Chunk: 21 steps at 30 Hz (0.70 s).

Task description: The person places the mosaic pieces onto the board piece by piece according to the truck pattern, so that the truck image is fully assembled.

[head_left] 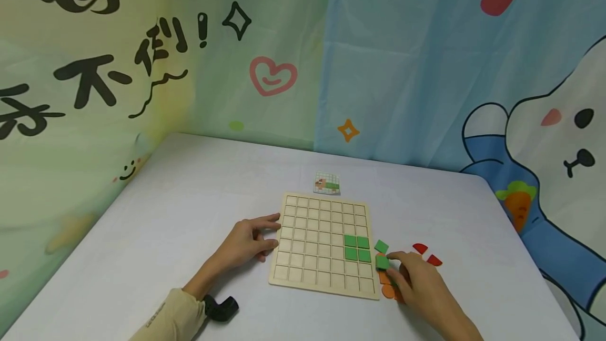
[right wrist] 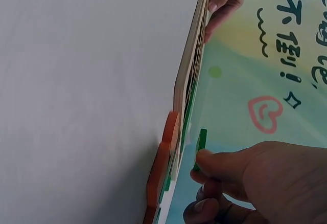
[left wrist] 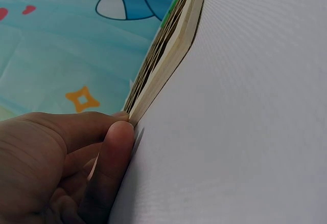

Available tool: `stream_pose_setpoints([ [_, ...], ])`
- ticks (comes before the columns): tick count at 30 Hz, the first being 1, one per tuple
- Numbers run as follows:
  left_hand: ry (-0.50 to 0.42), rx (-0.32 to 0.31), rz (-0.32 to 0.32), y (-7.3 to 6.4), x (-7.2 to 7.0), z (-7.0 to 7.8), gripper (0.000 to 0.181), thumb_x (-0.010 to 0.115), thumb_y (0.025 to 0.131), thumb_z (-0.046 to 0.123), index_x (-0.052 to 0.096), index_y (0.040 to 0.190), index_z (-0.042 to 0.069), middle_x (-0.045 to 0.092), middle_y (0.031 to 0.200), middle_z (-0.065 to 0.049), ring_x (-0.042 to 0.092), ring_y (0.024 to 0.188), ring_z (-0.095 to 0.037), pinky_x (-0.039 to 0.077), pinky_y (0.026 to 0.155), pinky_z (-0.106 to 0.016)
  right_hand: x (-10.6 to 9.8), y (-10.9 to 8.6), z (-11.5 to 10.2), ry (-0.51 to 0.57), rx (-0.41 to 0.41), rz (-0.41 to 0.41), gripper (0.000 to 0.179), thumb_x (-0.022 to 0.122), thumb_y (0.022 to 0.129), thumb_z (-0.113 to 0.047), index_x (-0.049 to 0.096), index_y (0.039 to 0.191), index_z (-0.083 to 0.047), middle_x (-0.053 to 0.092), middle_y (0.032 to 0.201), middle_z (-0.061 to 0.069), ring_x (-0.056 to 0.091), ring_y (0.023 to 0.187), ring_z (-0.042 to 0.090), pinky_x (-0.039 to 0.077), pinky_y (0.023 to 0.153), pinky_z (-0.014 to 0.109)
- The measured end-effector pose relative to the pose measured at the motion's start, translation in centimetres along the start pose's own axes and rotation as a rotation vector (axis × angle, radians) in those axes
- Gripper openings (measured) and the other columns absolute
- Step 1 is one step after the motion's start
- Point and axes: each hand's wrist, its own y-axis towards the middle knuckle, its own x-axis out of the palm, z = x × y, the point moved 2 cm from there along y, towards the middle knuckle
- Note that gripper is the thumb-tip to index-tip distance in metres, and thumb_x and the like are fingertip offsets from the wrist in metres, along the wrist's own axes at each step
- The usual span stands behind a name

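Note:
A pale wooden grid board point(head_left: 309, 249) lies on the table, with several green square tiles point(head_left: 357, 249) set together in its cells near the right edge. At the board's left edge, my left hand point(head_left: 248, 242) touches the side with thumb and fingertips, fingers fairly straight. The left wrist view shows the thumb point(left wrist: 117, 139) right at the corner of the edge. My right hand point(head_left: 421, 284) pinches a green square tile point(right wrist: 201, 141) between thumb and finger, just beyond the board's right edge. Under and beside that hand lie orange pieces point(head_left: 388, 292), partly hidden, and another green tile point(head_left: 381, 247).
Two red rounded pieces point(head_left: 434, 260) lie right of my right hand. A small picture card point(head_left: 326, 183) with a gridded coloured design sits behind the board. The white table point(head_left: 227, 172) meets a printed cloth backdrop point(head_left: 402, 67) at its far edge.

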Motion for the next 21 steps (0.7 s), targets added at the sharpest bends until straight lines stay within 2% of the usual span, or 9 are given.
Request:
stream_pose_setpoints([
  [5, 0.008, -0.003, 0.004, 0.0, 0.0, 0.0, 0.045, 0.079, 0.092, 0.004, 0.070, 0.135, -0.001, 0.055, 0.161, -0.011, 0.064, 0.056, -0.013, 0.060, 0.052, -0.027, 0.4, -0.3, -1.1, 0.056, -0.084, 0.024, 0.032, 0.076, 0.098, -0.017, 0.071, 0.129, -0.009, 0.051, 0.074, -0.007, 0.042, 0.068, 0.002, 0.040, 0.060, 0.018],
  [12, 0.007, 0.005, -0.001, 0.1, 0.0, 0.0, 0.044, 0.079, 0.092, 0.004, 0.070, 0.135, -0.001, 0.055, 0.161, -0.010, 0.064, 0.057, -0.014, 0.061, 0.052, -0.028, 0.9, 0.0, -2.4, 0.063, -0.114, 0.040, 0.026, 0.076, 0.098, -0.016, 0.072, 0.124, -0.011, 0.057, 0.081, -0.008, 0.046, 0.073, 0.001, 0.044, 0.065, 0.019],
  [16, 0.004, 0.005, 0.000, 0.1, 0.0, 0.0, 0.045, 0.079, 0.092, 0.005, 0.069, 0.135, -0.002, 0.054, 0.161, -0.011, 0.065, 0.058, -0.014, 0.061, 0.053, -0.029, 1.2, 0.3, -3.1, 0.063, -0.142, 0.051, 0.023, 0.076, 0.098, -0.015, 0.073, 0.120, -0.012, 0.054, 0.078, -0.009, 0.044, 0.070, 0.001, 0.042, 0.062, 0.018],
  [21, 0.001, 0.000, -0.004, 0.0, 0.0, 0.0, 0.045, 0.079, 0.092, 0.004, 0.069, 0.136, -0.002, 0.054, 0.162, -0.010, 0.065, 0.060, -0.014, 0.062, 0.053, -0.029, 1.5, 0.6, -3.7, 0.063, -0.134, 0.033, 0.024, 0.075, 0.099, -0.017, 0.072, 0.122, -0.012, 0.052, 0.075, -0.009, 0.043, 0.067, 0.002, 0.040, 0.062, 0.019],
])
